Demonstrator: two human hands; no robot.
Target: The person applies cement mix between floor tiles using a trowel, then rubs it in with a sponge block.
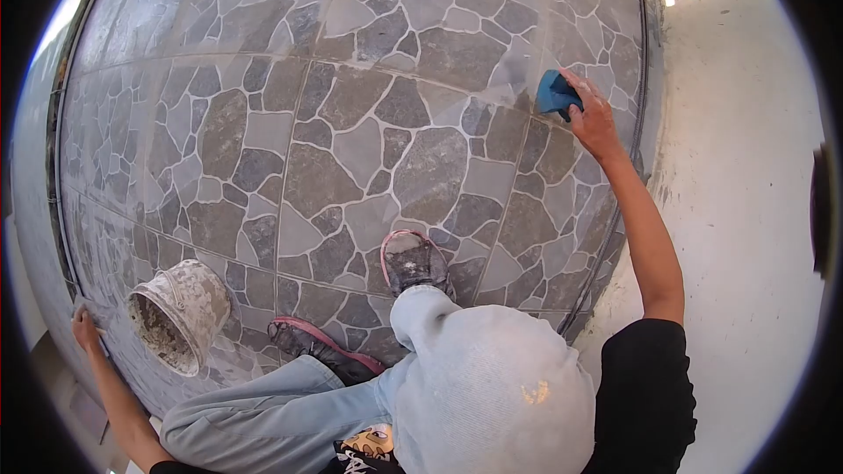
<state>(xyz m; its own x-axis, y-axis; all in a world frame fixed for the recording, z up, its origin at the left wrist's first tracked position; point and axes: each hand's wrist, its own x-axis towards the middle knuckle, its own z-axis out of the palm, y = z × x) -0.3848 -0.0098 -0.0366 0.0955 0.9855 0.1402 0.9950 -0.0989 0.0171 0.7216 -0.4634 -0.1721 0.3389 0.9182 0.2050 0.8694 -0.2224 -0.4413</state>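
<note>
My right hand [590, 116] is wrapped round a blue sponge [557, 94], which is against the stone-patterned floor tiles [428, 174] near a damp-looking patch. At the far left, my left hand [85, 328] is at the floor's edge beside a dark edge strip; its fingers are small and whether they hold anything is unclear. Between my left hand and my left shoe, a dirty white bucket [195, 298] leans towards me, with greyish residue inside.
My two dark shoes with pink trim, one [414, 263] in the middle and one [325, 347] further left, stand on the tiles. A pale wall [738, 175] runs along the right. Dark lines mark both floor edges.
</note>
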